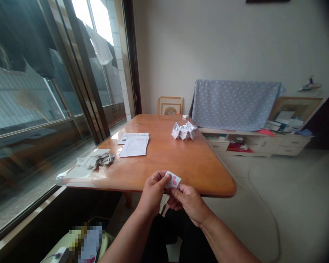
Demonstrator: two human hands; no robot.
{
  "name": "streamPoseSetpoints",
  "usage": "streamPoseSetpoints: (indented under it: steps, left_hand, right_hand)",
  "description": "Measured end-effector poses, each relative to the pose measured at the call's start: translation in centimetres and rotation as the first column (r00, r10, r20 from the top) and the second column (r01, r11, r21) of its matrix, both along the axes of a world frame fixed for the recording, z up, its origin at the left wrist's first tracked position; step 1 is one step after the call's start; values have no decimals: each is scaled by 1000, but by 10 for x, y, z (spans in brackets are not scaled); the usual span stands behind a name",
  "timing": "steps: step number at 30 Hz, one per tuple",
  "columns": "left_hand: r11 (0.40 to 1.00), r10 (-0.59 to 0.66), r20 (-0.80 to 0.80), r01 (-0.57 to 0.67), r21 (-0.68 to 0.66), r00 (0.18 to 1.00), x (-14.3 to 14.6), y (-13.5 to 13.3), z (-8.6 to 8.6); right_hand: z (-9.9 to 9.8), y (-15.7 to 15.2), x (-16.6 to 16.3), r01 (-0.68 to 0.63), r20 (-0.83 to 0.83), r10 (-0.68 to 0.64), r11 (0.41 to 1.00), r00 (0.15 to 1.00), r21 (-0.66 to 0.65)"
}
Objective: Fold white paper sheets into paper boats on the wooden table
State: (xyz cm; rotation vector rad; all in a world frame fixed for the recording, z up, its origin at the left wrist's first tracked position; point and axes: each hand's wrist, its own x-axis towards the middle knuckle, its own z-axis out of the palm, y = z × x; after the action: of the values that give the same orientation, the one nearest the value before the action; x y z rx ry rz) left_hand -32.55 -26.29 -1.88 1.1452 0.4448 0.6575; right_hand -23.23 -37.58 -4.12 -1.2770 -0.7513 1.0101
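Between my two hands is a small folded paper (174, 179), white with a pink-red print, held just over the near edge of the wooden table (167, 160). My left hand (155, 188) pinches its left side, thumb on top. With thumb and fingers my right hand (186, 200) grips its lower right corner. Farther back on the table stand several folded paper shapes (183, 130) with pointed tips, grouped together. Printed sheets of paper (135, 146) lie in a stack at the left of the table.
A crumpled grey-white cloth (94, 160) lies at the table's left corner. A small white object (185, 116) sits at the far edge. Beyond are a cabinet (263, 144) and a blue dotted cloth (235, 104). A pale green stool (63, 244) bearing a white plug stands low left, beside the window.
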Motion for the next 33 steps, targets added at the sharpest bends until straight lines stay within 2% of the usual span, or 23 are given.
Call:
streamPoseSetpoints:
  steps: [6,9,14,22,26,33]
  left_hand:
    - [984,-172,24,172,-35,985,-3,-8,6]
    - [977,-212,46,213,-19,976,-3,-11,8]
    - [983,-181,70,182,-1,981,-2,-10,1]
    - [984,-168,55,171,-56,984,-3,2,-8]
    - [990,-105,83,112,-81,991,-3,3,-12]
    - [987,-126,95,135,-87,987,-4,3,-6]
  right_hand:
    - [5,0,3,42,-20,-41,998,999,49]
    - [6,-1,5,45,-15,-44,996,999,72]
    - [5,0,5,44,36,-48,993,998,106]
    - [1,0,7,32,51,-38,994,998,100]
    - [1,0,8,20,63,-27,994,998,108]
    - [-3,-3,12,-6,126,-2,998,992,62]
